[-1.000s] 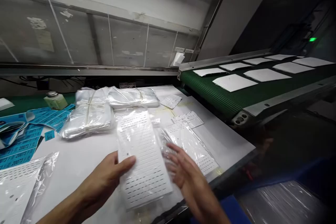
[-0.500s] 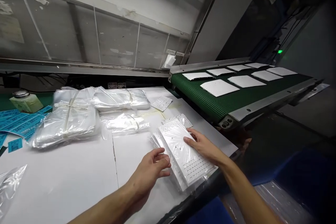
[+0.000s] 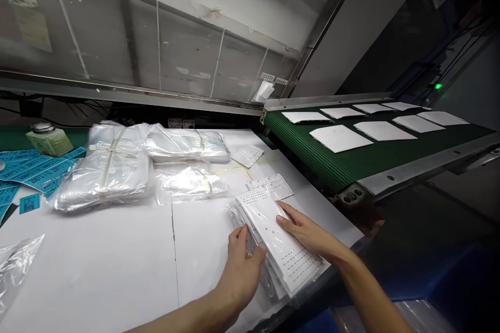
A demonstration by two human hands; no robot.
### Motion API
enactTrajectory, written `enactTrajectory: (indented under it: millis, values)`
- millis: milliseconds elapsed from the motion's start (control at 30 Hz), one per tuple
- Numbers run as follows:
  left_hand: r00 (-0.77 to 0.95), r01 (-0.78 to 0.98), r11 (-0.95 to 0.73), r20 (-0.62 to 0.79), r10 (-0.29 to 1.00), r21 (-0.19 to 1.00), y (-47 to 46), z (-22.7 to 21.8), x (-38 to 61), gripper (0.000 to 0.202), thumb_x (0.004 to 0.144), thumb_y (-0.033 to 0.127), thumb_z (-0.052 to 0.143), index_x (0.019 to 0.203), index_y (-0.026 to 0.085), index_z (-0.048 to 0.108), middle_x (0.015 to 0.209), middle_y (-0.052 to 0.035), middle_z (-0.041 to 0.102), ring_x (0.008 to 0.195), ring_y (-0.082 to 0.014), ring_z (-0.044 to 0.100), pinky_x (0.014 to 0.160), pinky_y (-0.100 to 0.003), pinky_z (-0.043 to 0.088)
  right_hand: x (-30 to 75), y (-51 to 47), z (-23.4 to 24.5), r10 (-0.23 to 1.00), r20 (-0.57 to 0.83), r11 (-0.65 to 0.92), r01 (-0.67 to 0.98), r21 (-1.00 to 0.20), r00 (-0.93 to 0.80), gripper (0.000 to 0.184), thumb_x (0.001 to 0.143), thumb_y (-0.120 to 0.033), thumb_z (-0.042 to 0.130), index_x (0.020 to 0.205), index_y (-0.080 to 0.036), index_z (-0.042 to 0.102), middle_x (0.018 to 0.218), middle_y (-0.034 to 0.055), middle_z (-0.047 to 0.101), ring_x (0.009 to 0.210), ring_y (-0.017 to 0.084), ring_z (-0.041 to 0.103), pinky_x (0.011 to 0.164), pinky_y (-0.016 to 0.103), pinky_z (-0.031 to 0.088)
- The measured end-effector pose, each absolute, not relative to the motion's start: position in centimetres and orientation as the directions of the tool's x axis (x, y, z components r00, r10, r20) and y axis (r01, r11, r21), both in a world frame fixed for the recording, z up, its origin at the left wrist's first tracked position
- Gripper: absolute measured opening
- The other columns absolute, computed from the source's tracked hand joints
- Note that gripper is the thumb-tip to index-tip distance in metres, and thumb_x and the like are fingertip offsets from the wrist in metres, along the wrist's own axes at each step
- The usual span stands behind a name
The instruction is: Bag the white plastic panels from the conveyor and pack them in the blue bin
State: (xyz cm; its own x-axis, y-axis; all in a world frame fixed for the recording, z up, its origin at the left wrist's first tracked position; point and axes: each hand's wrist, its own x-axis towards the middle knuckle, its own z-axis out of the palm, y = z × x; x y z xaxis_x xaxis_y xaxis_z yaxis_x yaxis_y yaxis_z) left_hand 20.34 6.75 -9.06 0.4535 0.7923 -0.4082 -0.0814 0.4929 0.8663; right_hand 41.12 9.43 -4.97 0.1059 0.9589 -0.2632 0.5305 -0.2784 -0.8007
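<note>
In front of me at the table's edge lies a stack of flat white circuit boards in clear plastic bags, with rows of dark dashes at both ends. My right hand grips the stack's right edge, thumb on the top face and fingers along the side. On the left edge, my left hand has its fingers curled at the clear plastic, with the thumb against the stack; its fingertips are partly hidden. Just behind the stack rests a loose white board, and a smaller board piece lies farther back.
Tied bundles of clear bags sit at the back left. Beside them are blue label sheets and a metal-capped bottle. A green conveyor belt at right carries several white boards. Another clear bag lies at left.
My left hand has moved in to the stack's left edge and its fingers have closed there. The right hand keeps its hold. The whole view has shifted slightly.
</note>
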Motion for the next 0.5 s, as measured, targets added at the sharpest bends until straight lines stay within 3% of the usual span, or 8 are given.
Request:
enactTrajectory:
  millis: [167, 267, 333, 400, 500]
  values:
    - [0.273, 0.011, 0.481, -0.465, 0.842, 0.877, 7.6, -7.9, 18.4, 0.071, 0.083, 0.055, 0.047, 0.142, 0.023, 0.025, 0.144, -0.0128, 0.030, 0.125, -0.0298, 0.039, 0.100, -0.040, 0.036, 41.6, 9.3, -2.7, 0.966, -0.177, -0.257, 0.742, -0.619, 0.188, 0.070, 0.082, -0.061, 0.048, 0.139, -0.021, 0.038, 0.138, 0.0124, 0.047, 0.120, 0.028, 0.049, 0.094, 0.040, 0.044]
    - [0.204, 0.048, 0.343, -0.345, 0.916, 0.938, 10.2, -5.9, 17.9, 0.067, 0.086, 0.057, 0.042, 0.142, 0.025, 0.025, 0.142, -0.0125, 0.033, 0.119, -0.0300, 0.045, 0.093, -0.043, 0.042, 41.3, 9.2, 0.4, 0.969, -0.003, -0.221, 0.857, -0.465, 0.248, 0.060, 0.085, -0.060, 0.043, 0.133, -0.024, 0.045, 0.131, 0.0088, 0.053, 0.118, 0.027, 0.051, 0.094, 0.039, 0.042]
    - [0.225, 0.091, 0.127, -0.145, 0.964, 0.988, 13.3, -4.3, 18.8, 0.063, 0.087, 0.056, 0.039, 0.141, 0.027, 0.026, 0.142, -0.0115, 0.033, 0.117, -0.0291, 0.047, 0.089, -0.043, 0.046, 41.5, 9.8, 3.1, 0.957, 0.105, -0.220, 0.912, -0.346, 0.270, 0.052, 0.086, -0.056, 0.041, 0.128, -0.027, 0.048, 0.121, 0.0065, 0.060, 0.107, 0.025, 0.057, 0.088, 0.039, 0.044]
    - [0.276, 0.146, -0.206, 0.161, 0.948, 0.968, 17.6, -2.6, 21.0, 0.057, 0.089, 0.051, 0.040, 0.140, 0.027, 0.030, 0.141, -0.0105, 0.036, 0.116, -0.0272, 0.048, 0.089, -0.041, 0.047, 42.7, 11.3, 6.0, 0.942, 0.176, -0.246, 0.945, -0.216, 0.285, 0.047, 0.087, -0.052, 0.041, 0.126, -0.028, 0.048, 0.110, 0.0063, 0.065, 0.096, 0.027, 0.061, 0.081, 0.041, 0.044]
    - [0.414, 0.245, -0.674, 0.554, 0.723, 0.697, 25.5, -0.2, 26.4, 0.050, 0.090, 0.038, 0.043, 0.136, 0.020, 0.037, 0.135, -0.0106, 0.044, 0.121, -0.0240, 0.045, 0.099, -0.038, 0.040, 46.6, 15.3, 9.9, 0.928, 0.213, -0.309, 0.951, -0.027, 0.307, 0.047, 0.087, -0.047, 0.041, 0.129, -0.027, 0.046, 0.096, 0.0098, 0.067, 0.090, 0.034, 0.061, 0.077, 0.048, 0.042]
